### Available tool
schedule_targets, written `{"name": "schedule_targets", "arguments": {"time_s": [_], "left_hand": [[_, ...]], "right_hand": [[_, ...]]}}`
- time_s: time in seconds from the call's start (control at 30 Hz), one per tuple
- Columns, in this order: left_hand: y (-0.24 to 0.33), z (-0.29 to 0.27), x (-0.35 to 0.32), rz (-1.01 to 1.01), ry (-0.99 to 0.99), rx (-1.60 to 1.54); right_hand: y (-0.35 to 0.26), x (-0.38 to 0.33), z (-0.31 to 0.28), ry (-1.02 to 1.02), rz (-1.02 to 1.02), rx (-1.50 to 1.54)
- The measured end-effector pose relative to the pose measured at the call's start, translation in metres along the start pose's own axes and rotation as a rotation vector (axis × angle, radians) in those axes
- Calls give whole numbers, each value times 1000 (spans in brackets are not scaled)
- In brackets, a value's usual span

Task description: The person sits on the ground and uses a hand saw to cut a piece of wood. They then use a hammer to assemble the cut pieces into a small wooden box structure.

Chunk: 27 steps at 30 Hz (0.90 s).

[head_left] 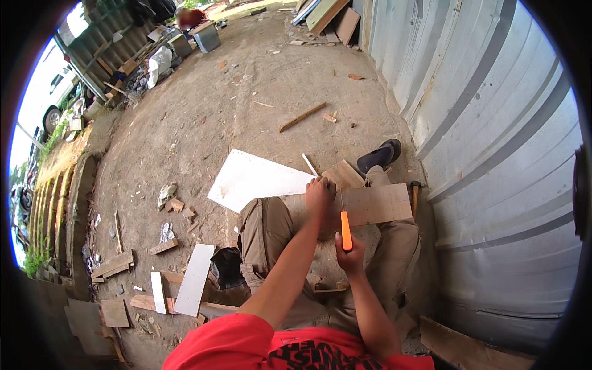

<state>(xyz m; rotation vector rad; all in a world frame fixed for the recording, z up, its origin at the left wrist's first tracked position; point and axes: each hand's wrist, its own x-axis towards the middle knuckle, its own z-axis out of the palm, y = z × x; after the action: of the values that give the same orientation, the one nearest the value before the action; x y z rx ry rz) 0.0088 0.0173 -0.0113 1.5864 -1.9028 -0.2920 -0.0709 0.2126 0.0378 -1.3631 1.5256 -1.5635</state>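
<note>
A light brown wooden board (pixel 382 205) lies across my bent legs. My left hand (pixel 320 194) is closed over the board left of its middle. In my right hand (pixel 350 254) is a hand saw (pixel 346 228) with an orange handle. Its thin blade points away from me and crosses the board just right of my left hand; the exact contact with the wood is too fine to make out. Beyond the board, a smaller wooden piece (pixel 344 175) sits near my dark shoe (pixel 379 156). A large white panel (pixel 256 179) rests on the ground to the left.
A corrugated metal wall (pixel 487 154) rises close on the right, with a hammer (pixel 415 198) near the board's end. White strips (pixel 195 277) and wood offcuts (pixel 114 265) are scattered at left. Farther out lies a stick (pixel 302 117). A person (pixel 190 18) is at the far left.
</note>
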Motion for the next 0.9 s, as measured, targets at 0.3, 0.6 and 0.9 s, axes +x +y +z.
{"name": "schedule_targets", "arguments": {"time_s": [0.3, 0.6, 0.9], "left_hand": [[29, -25, -41, 270, -35, 63], [9, -11, -66, 268, -44, 223], [51, -39, -109, -38, -380, -501]], "right_hand": [[-14, 14, -28, 207, -157, -44], [4, 6, -30, 259, -62, -132], [7, 17, -36, 384, -29, -112]]}}
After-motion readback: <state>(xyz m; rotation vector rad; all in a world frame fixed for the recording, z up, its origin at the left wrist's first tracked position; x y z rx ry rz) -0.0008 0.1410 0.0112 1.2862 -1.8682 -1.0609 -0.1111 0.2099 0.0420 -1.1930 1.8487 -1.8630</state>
